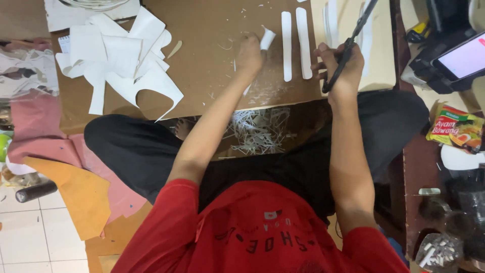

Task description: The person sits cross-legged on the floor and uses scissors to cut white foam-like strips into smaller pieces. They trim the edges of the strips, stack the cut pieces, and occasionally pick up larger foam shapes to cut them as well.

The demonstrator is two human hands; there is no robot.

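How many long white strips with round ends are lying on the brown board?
2. The left strip and the right strip lie side by side between the left hand and the right hand. More strips farther right may be hidden by the scissors.

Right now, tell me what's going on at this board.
A person in a red shirt sits cross-legged at a brown board. The left hand pinches a small white paper piece, while the right hand holds black scissors, blades pointing away. Two cut white strips lie side by side between the hands. A pile of white offcuts sits to the left, and thin trimmings have gathered on the lap.
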